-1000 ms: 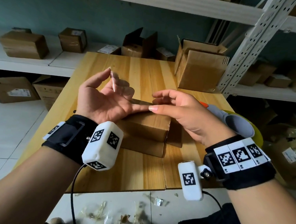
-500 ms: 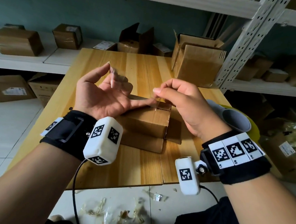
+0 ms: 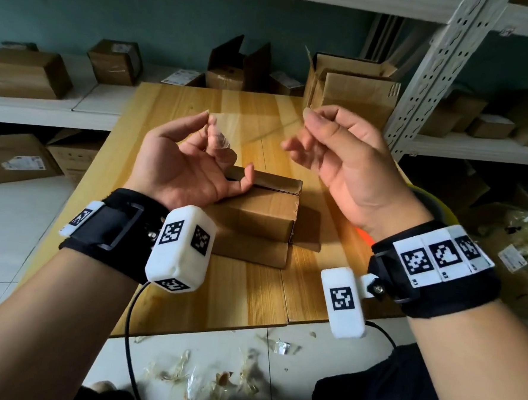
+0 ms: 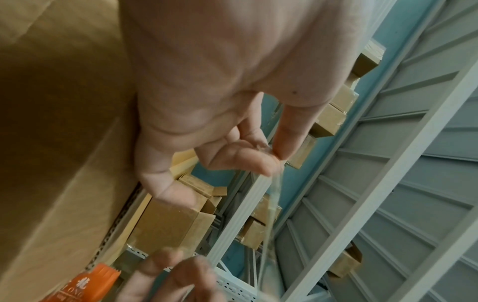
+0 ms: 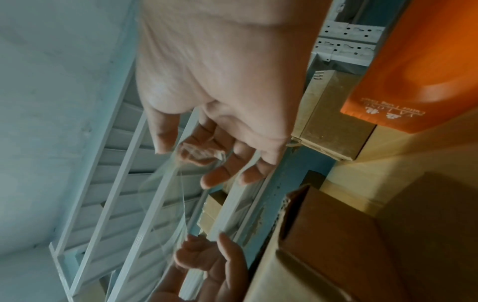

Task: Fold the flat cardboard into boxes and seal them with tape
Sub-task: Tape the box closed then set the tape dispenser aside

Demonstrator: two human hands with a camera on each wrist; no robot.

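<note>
Now that both hands are raised off the box, the tape strip is stretched in the air between them instead of lying near the seam. Near to far:

- Floor by the table edge: crumpled tape scraps [image 3: 202, 378].
- Left hand [image 3: 181, 160]: palm up, thumb and forefinger pinching one end of the clear tape strip [image 3: 254, 128]; that end looks bunched at the fingertips. Other fingers loosely curled, little finger close over the box top; contact can't be confirmed.
- Right hand [image 3: 342, 155]: thumb and forefinger pinching the other end, remaining fingers half open.
- Small cardboard box [image 3: 256, 211]: on the wooden table [image 3: 175, 108], below the left hand, sitting on a flat piece of cardboard [image 3: 247, 248]. Top flaps folded in, seam still untaped.
- Orange tape dispenser [image 5: 419, 61]: right of the box, mostly hidden behind the right wrist in the head view.
- Back: open carton [image 3: 353, 91] at the table's far edge, boxes on the shelves.

Versus half a second ago: right hand was down at the box top by the left fingertips; it's now up and pulled right, so the strip spans the gap, fairly taut. Left hand has barely moved.

My read: strip is free and ready to lay. Next is lowering it centred along the seam. Risk is the bunched left end sticking to itself.
</note>
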